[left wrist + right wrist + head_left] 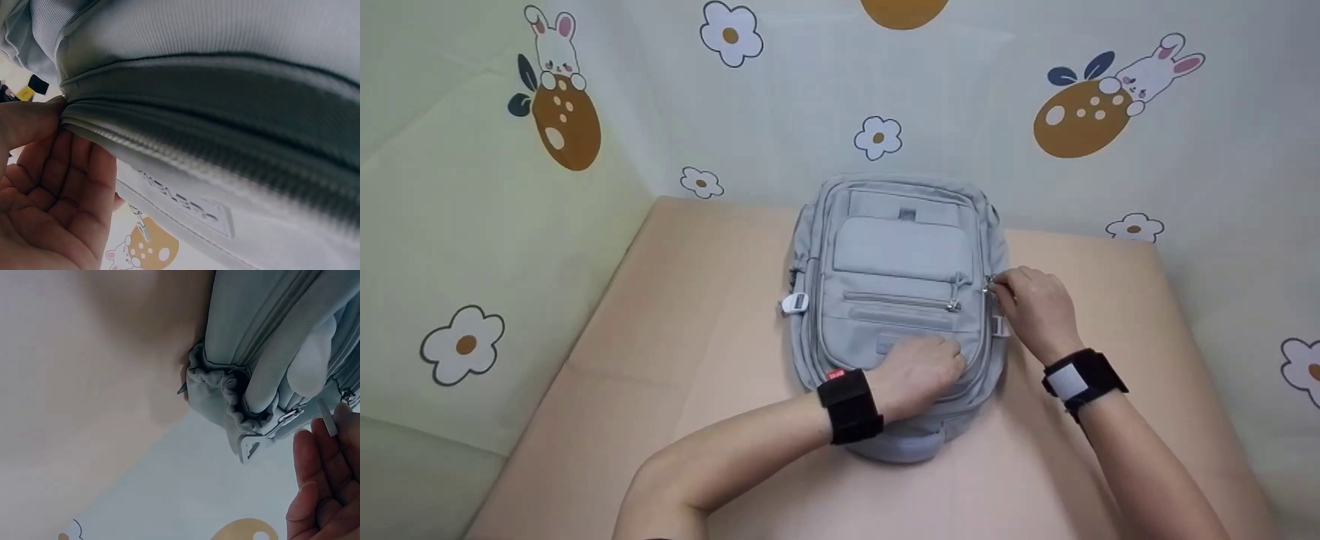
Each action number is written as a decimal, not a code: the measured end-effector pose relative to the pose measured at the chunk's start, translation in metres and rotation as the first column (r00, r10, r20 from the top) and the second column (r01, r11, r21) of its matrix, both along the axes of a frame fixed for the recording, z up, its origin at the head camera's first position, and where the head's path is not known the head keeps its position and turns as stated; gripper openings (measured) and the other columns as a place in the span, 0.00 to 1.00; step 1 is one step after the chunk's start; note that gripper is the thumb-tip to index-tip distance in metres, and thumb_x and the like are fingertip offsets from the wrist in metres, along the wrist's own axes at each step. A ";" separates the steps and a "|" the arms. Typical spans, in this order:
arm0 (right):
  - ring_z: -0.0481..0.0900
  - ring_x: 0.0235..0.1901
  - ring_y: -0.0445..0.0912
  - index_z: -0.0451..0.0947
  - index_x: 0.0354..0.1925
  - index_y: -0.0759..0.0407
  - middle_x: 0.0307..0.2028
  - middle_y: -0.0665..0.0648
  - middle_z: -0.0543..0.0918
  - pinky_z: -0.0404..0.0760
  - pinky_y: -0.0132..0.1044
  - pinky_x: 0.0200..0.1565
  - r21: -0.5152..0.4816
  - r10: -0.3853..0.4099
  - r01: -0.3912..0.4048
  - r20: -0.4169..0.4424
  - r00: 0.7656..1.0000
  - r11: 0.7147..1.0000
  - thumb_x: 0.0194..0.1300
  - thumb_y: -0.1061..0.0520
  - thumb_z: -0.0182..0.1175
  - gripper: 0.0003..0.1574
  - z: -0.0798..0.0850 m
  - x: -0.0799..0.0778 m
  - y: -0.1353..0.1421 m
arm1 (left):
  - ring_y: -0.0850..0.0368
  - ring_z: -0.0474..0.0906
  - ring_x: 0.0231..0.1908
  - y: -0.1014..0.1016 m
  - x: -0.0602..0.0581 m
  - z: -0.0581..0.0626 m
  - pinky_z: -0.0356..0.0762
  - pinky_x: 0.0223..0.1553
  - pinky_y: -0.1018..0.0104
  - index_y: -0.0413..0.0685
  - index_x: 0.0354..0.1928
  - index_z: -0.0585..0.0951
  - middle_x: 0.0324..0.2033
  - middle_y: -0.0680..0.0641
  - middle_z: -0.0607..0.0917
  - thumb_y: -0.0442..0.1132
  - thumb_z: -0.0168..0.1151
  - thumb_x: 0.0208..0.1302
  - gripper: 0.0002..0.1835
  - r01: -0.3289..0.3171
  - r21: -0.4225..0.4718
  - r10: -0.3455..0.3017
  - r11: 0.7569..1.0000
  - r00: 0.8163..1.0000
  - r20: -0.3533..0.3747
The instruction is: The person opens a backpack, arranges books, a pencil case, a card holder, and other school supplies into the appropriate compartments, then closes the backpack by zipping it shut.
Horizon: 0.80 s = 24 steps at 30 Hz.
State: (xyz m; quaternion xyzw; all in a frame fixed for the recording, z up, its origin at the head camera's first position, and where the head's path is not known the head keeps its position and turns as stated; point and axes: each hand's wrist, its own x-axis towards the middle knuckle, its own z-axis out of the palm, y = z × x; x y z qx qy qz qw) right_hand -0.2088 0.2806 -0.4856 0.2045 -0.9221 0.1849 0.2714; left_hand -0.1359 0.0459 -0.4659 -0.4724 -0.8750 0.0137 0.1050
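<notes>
A grey backpack lies on its back, front pockets up and its top handle toward me. My left hand reaches over the top end of the bag. In the left wrist view its thumb and fingers pinch the fabric beside a zipper. At the bag's right side, my right hand pinches a zipper pull between thumb and fingers. A gathered side pocket and a white strap buckle show close to that hand.
The bag rests on a pinkish-beige tabletop. Pale curtains printed with rabbits and flowers enclose the back and sides. Another white buckle sits on the bag's left edge. A front-pocket zipper runs across the middle.
</notes>
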 end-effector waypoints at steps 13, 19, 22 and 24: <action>0.82 0.34 0.57 0.86 0.42 0.63 0.34 0.60 0.86 0.78 0.53 0.38 -0.004 0.025 -0.025 0.013 1.000 1.000 0.62 0.67 0.70 0.08 0.002 0.001 0.006 | 0.57 0.76 0.34 -0.013 -0.005 0.005 0.76 0.29 0.67 0.52 0.38 0.82 0.36 0.52 0.81 0.33 0.60 0.68 0.05 -0.010 0.070 0.005 0.997 0.998 0.067; 0.83 0.38 0.60 0.85 0.44 0.64 0.38 0.62 0.86 0.77 0.55 0.38 0.032 -0.016 0.017 -0.016 1.000 0.999 0.61 0.67 0.69 0.11 0.004 0.012 0.026 | 0.57 0.75 0.33 -0.055 -0.021 0.017 0.76 0.33 0.66 0.50 0.40 0.83 0.34 0.52 0.81 0.39 0.60 0.71 0.04 -0.093 0.215 0.082 0.972 0.995 0.059; 0.83 0.40 0.62 0.85 0.45 0.64 0.40 0.64 0.86 0.78 0.58 0.40 0.050 -0.050 0.050 -0.001 0.999 0.998 0.61 0.65 0.69 0.13 0.005 0.021 0.040 | 0.53 0.77 0.37 -0.090 -0.035 0.023 0.78 0.40 0.61 0.49 0.43 0.84 0.37 0.50 0.82 0.39 0.61 0.70 0.05 -0.178 0.270 0.167 0.946 0.984 0.063; 0.82 0.42 0.63 0.84 0.47 0.65 0.42 0.65 0.86 0.77 0.60 0.42 0.067 -0.074 0.073 0.013 0.997 0.995 0.62 0.63 0.70 0.15 0.006 0.028 0.050 | 0.50 0.79 0.41 -0.117 -0.047 0.025 0.79 0.44 0.57 0.47 0.44 0.84 0.40 0.48 0.83 0.39 0.62 0.69 0.07 -0.240 0.285 0.234 0.928 0.971 0.054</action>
